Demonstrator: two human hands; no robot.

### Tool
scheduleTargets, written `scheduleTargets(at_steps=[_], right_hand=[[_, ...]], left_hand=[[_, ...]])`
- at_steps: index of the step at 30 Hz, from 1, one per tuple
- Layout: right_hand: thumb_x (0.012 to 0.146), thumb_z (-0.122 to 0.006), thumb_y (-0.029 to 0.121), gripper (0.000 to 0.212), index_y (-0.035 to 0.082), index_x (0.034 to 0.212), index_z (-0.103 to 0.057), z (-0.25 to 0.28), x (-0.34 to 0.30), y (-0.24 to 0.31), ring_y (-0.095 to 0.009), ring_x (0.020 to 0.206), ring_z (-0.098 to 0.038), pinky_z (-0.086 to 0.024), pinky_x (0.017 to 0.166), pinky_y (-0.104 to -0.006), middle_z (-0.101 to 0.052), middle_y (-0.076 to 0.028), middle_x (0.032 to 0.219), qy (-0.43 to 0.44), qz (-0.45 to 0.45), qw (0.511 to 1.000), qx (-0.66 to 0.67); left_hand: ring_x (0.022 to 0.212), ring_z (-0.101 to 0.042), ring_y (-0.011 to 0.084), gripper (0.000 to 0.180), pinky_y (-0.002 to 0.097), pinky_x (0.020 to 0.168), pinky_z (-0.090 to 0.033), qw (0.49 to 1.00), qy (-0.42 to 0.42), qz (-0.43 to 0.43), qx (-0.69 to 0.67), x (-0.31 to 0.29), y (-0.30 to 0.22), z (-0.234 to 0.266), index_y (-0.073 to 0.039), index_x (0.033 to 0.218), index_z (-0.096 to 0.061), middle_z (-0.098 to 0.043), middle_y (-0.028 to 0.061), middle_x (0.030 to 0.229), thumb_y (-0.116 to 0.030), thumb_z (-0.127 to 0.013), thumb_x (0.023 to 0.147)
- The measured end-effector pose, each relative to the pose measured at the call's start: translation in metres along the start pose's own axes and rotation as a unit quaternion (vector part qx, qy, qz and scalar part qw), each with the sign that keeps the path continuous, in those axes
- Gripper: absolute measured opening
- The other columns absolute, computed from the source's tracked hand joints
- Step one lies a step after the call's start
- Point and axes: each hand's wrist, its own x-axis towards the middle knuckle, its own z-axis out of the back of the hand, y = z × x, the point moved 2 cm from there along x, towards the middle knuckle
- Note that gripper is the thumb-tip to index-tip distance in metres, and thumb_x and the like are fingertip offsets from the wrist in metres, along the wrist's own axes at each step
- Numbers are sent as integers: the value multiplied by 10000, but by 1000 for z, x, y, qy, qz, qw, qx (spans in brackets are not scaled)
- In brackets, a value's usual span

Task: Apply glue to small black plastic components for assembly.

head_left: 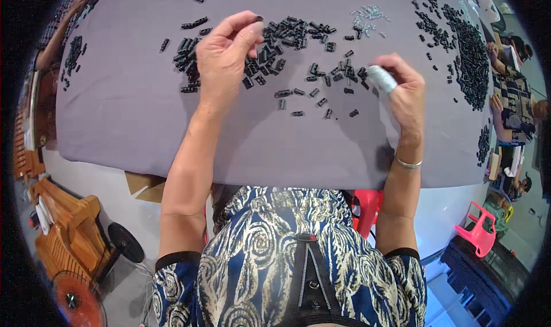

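My left hand point(224, 57) is raised over a heap of small black cylindrical plastic pieces point(186, 54). Thumb and forefinger pinch a small black piece point(259, 19), mostly covered by the fingertips. To the right, my right hand point(404, 88) hovers over the table with its fingers drawn in and slightly blurred. White tape point(382, 79) wraps one of its digits. Whatever its fingertips hold, if anything, I cannot make out. Between the hands lie several loose black pieces point(322, 102) and a small cluster of them point(346, 70).
A grey cloth point(126, 114) covers the table. Small clear pieces point(370, 18) lie scattered at the back right. A big black pile point(470, 63) runs along the right edge, with smaller groups point(73, 54) at far left. Other people sit at both sides. A red plastic stool point(479, 229) stands right.
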Motion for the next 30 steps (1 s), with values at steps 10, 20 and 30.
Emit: scheduleTargets(at_steps=[10, 20, 30], right_hand=[[683, -600, -33, 201, 36, 871, -613, -53, 9, 20, -285, 756, -590, -487, 657, -379, -572, -100, 802, 117, 221, 916, -313], [652, -607, -17, 141, 11, 790, -604, -71, 23, 20, -283, 657, -627, -510, 604, -391, -604, -138, 730, 177, 175, 888, -387], [811, -676, 83, 112, 14, 857, -601, -54, 17, -3, -47, 497, -505, -401, 394, -188, -597, -48, 706, 123, -116, 907, 385]], left_hand=[[711, -574, 72, 151, 183, 595, -455, 993, 97, -18, 59, -12, 8, -15, 10, 992, -650, -605, 19, 868, -21, -631, 847], [725, -613, 83, 146, 191, 572, -445, 990, 124, -13, 71, -17, 6, -23, 1, 986, -654, -592, 9, 840, -48, -628, 851], [727, -601, 86, 140, 209, 632, -473, 982, 175, 25, 71, -27, 11, -32, 24, 973, -637, -572, 20, 847, -27, -621, 844]])
